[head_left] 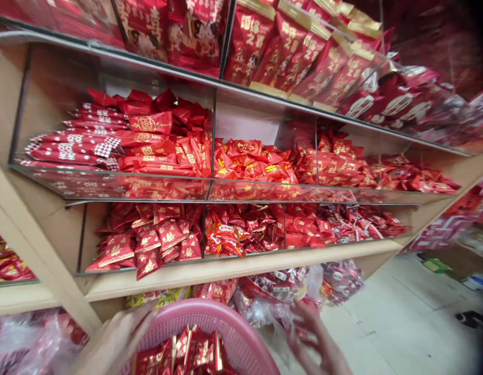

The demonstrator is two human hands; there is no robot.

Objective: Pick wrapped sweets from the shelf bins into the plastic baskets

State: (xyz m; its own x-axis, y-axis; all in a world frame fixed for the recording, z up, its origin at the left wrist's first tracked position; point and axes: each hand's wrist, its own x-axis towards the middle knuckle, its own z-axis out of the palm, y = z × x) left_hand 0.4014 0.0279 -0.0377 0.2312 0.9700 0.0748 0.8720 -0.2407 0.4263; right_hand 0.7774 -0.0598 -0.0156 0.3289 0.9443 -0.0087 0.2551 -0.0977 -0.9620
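Observation:
A pink perforated basket (204, 310) stands at the bottom centre, holding red and gold wrapped packets (186, 351). Beside the basket's left rim is my left hand (118, 336), blurred, its fingers stretched toward the rim; contact with it is unclear. My right hand (315, 338) is to the right of the basket, fingers spread, with nothing held in it. In front of both hands, the lowest shelf (241, 270) bears red square packets (151, 242) at its left and smaller red sweets (225, 232) at its middle.
Glass-fronted compartments (147, 187) above hold more red packets, with larger gold-topped bags (288, 49) higher up. Below the shelf lie clear plastic bags of sweets (280, 284). At the left is a wooden upright (34, 234). Tiled floor (385, 307) shows at the right.

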